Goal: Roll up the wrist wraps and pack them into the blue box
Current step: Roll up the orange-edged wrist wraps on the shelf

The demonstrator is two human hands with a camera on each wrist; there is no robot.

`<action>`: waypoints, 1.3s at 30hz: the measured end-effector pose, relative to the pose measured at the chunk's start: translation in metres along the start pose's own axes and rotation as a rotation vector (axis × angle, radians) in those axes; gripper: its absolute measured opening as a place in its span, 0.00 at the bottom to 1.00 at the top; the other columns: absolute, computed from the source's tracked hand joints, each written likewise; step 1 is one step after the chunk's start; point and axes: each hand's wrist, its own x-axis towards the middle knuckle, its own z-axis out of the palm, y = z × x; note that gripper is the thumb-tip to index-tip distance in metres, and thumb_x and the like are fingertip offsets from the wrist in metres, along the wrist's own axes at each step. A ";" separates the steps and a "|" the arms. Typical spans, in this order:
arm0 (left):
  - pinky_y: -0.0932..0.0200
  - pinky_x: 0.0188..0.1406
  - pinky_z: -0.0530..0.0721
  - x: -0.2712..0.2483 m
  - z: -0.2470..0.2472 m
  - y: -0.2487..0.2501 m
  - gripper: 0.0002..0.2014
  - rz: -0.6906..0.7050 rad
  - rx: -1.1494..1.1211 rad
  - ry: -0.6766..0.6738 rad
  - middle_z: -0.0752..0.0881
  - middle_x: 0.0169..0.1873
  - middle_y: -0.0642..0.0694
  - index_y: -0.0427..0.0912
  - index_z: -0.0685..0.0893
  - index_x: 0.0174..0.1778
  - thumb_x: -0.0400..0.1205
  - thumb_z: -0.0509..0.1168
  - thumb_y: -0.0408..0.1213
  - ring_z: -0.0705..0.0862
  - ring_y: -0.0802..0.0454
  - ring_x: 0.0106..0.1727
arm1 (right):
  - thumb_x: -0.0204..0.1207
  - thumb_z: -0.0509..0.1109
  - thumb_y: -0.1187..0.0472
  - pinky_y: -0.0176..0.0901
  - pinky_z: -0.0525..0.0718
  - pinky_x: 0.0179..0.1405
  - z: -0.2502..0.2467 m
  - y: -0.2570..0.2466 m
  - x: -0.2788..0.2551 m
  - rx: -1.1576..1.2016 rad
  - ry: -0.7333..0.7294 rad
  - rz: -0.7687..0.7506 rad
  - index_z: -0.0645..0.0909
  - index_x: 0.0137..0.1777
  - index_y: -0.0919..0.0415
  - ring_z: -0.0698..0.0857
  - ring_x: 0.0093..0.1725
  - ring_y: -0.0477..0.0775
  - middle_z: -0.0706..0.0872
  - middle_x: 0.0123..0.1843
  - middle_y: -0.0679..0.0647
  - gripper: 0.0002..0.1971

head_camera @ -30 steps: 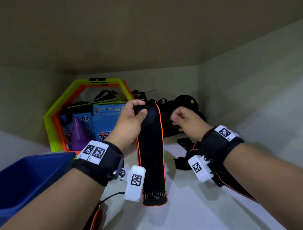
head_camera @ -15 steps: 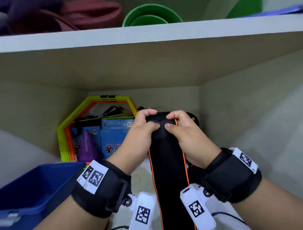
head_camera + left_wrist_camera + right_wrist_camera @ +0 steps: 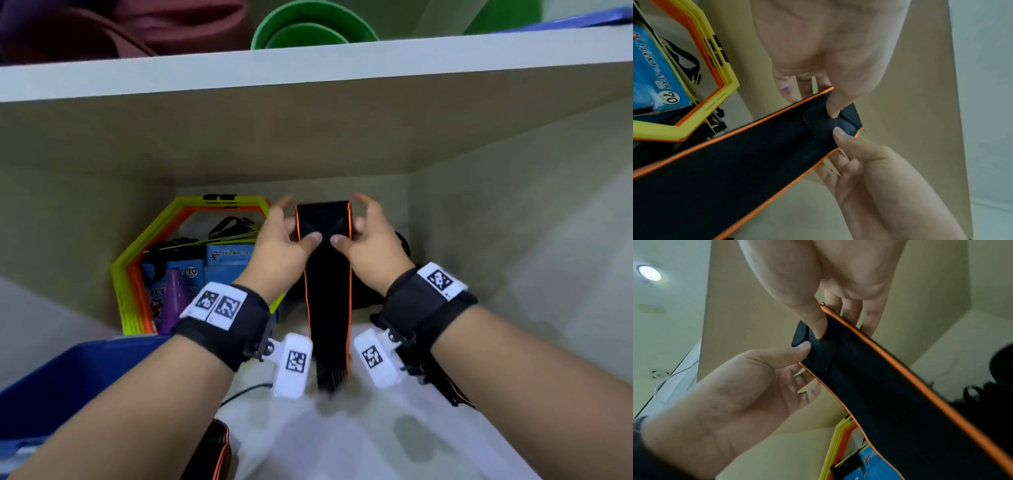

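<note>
A black wrist wrap with orange edging (image 3: 327,274) hangs down inside the shelf compartment. Both hands hold its top end. My left hand (image 3: 298,222) pinches the left side, thumb in front and fingers behind. My right hand (image 3: 354,222) pinches the right side the same way. In the left wrist view both thumbs press a dark patch at the end of the wrap (image 3: 735,162). The right wrist view shows the wrap (image 3: 900,394) in that same two-thumb hold. The blue box (image 3: 68,383) stands at the lower left. Another black-and-orange wrap (image 3: 214,452) lies at the bottom, and one more wrap (image 3: 442,380) under my right wrist.
Yellow and orange hexagon rings (image 3: 137,260) lean at the back left, around blue packets (image 3: 229,260) and a purple cone (image 3: 174,301). Black gear (image 3: 400,240) sits behind my right hand. A shelf board (image 3: 308,68) runs overhead with green bowls (image 3: 308,31) on it.
My right hand has come across and taken the wrap's top end beside the left. Both hands have risen with it, and the thumbs now sit close together on the front.
</note>
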 end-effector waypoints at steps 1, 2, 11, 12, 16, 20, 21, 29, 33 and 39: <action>0.52 0.60 0.87 0.004 -0.004 0.003 0.29 0.023 0.011 -0.005 0.91 0.57 0.44 0.47 0.70 0.74 0.80 0.69 0.23 0.90 0.50 0.60 | 0.72 0.74 0.71 0.47 0.87 0.60 -0.003 -0.003 0.004 -0.026 0.002 -0.032 0.70 0.71 0.49 0.91 0.54 0.48 0.92 0.54 0.50 0.31; 0.51 0.59 0.88 0.005 -0.006 0.002 0.25 0.028 0.030 -0.018 0.91 0.56 0.43 0.46 0.75 0.68 0.79 0.70 0.22 0.90 0.49 0.58 | 0.69 0.76 0.70 0.51 0.88 0.59 -0.004 -0.002 0.006 -0.067 -0.005 -0.047 0.75 0.63 0.47 0.91 0.51 0.48 0.92 0.51 0.49 0.26; 0.65 0.34 0.75 -0.081 -0.009 -0.093 0.09 -0.099 0.858 -0.484 0.86 0.38 0.54 0.53 0.84 0.40 0.70 0.75 0.37 0.84 0.53 0.42 | 0.62 0.83 0.60 0.43 0.82 0.39 -0.005 0.086 -0.073 -0.753 -0.500 0.206 0.82 0.37 0.52 0.83 0.37 0.49 0.84 0.34 0.46 0.11; 0.66 0.34 0.75 -0.094 -0.008 -0.100 0.08 -0.102 0.885 -0.546 0.86 0.38 0.54 0.51 0.85 0.41 0.70 0.74 0.36 0.83 0.54 0.42 | 0.62 0.83 0.59 0.44 0.83 0.40 -0.005 0.095 -0.086 -0.800 -0.556 0.223 0.83 0.37 0.53 0.84 0.38 0.49 0.85 0.36 0.47 0.10; 0.60 0.38 0.79 -0.138 -0.004 -0.109 0.08 -0.078 0.900 -0.695 0.89 0.41 0.49 0.46 0.87 0.45 0.71 0.72 0.37 0.85 0.52 0.42 | 0.58 0.79 0.57 0.52 0.89 0.41 -0.011 0.105 -0.126 -0.846 -0.685 0.258 0.83 0.37 0.52 0.86 0.39 0.49 0.86 0.38 0.47 0.09; 0.57 0.41 0.83 -0.165 -0.009 -0.108 0.09 -0.049 0.849 -0.772 0.90 0.41 0.51 0.47 0.87 0.48 0.72 0.72 0.38 0.85 0.54 0.41 | 0.59 0.80 0.59 0.52 0.89 0.42 -0.019 0.099 -0.151 -0.804 -0.760 0.277 0.84 0.40 0.52 0.88 0.40 0.49 0.89 0.40 0.48 0.10; 0.58 0.41 0.83 -0.170 -0.010 -0.108 0.09 -0.044 0.843 -0.796 0.89 0.41 0.52 0.47 0.87 0.48 0.72 0.73 0.39 0.85 0.56 0.41 | 0.60 0.81 0.60 0.50 0.88 0.43 -0.022 0.096 -0.157 -0.785 -0.794 0.294 0.85 0.41 0.53 0.88 0.40 0.49 0.89 0.41 0.48 0.10; 0.64 0.38 0.82 -0.174 -0.018 -0.094 0.18 -0.272 0.653 -0.954 0.90 0.41 0.55 0.52 0.87 0.49 0.70 0.78 0.58 0.82 0.68 0.32 | 0.65 0.85 0.60 0.49 0.87 0.52 -0.040 0.070 -0.168 -0.615 -1.032 0.477 0.84 0.54 0.55 0.91 0.49 0.54 0.92 0.48 0.51 0.19; 0.50 0.40 0.90 -0.138 -0.023 -0.096 0.18 -0.352 0.657 -0.827 0.92 0.36 0.44 0.45 0.86 0.42 0.81 0.68 0.58 0.91 0.51 0.32 | 0.68 0.84 0.51 0.53 0.89 0.49 -0.050 0.081 -0.136 -0.571 -0.920 0.533 0.83 0.57 0.56 0.92 0.45 0.54 0.92 0.52 0.56 0.21; 0.49 0.48 0.90 -0.078 -0.015 -0.120 0.10 -0.485 0.919 -0.795 0.92 0.48 0.41 0.41 0.85 0.55 0.86 0.63 0.42 0.93 0.46 0.44 | 0.69 0.82 0.51 0.49 0.90 0.43 -0.036 0.125 -0.092 -0.816 -0.820 0.563 0.73 0.72 0.46 0.91 0.43 0.53 0.88 0.56 0.53 0.32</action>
